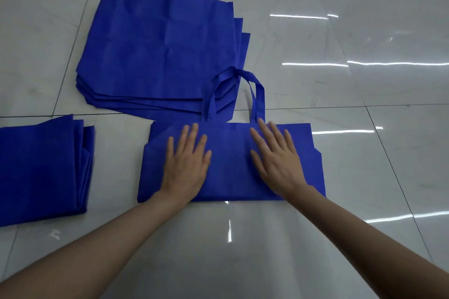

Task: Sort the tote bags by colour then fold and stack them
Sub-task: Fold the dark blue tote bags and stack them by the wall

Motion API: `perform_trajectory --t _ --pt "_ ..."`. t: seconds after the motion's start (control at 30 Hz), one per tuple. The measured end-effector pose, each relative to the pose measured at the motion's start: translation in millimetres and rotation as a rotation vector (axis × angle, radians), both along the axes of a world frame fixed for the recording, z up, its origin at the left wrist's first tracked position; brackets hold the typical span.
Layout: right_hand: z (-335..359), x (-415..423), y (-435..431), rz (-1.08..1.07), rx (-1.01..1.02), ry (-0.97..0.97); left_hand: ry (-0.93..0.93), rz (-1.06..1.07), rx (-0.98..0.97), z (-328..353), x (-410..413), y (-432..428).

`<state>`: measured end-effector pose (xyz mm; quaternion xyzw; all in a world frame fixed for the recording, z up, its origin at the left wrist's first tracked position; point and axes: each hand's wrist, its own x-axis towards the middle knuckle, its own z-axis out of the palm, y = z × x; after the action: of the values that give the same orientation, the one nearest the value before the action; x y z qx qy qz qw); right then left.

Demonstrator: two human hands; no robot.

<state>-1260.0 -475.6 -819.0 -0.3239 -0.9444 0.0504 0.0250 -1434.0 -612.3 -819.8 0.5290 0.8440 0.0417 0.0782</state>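
Blue non-woven fabric is the only colour in sight, so the sorting looks done and folding is the step in hand. Well to the left of the left fingers (194, 136) lies the stack of folded tote bags (41, 167), flat on the tiled floor (364, 177).

The left hand (185, 167) lies palm down on the half-folded tote bag (230, 165), its fingers straight, spread wide and gripping nothing. The right hand (277, 160) presses the same bag the same way, its fingers (264, 131) also splayed and flat.

The bag sits directly under both hands. Its long axis runs left to right, across the line of the fingers, and an end sticks out past each hand. Its handles (258, 94) point away from the person, beyond the right fingertips, and their loop overlaps the near edge of the pile of unfolded tote bags (158, 51), which lies ahead of the left fingers.

The next fold probably goes across that long axis, one end brought over the other. Both hands are equally placed for it. The left hand is nearer the folded stack, so it seems the natural anchor, or the one to carry the bag across.
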Motion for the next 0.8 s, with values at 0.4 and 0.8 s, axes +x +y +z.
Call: perform_trajectory --t 0.4,0.8 --pt "11 -87 78 -0.708 -0.992 0.581 -0.252 -0.018 0.076 -23 -51 9" --pt "86 -51 32 -0.086 -0.768 0.462 -0.210 -0.049 0.166 -28 -39 -34"
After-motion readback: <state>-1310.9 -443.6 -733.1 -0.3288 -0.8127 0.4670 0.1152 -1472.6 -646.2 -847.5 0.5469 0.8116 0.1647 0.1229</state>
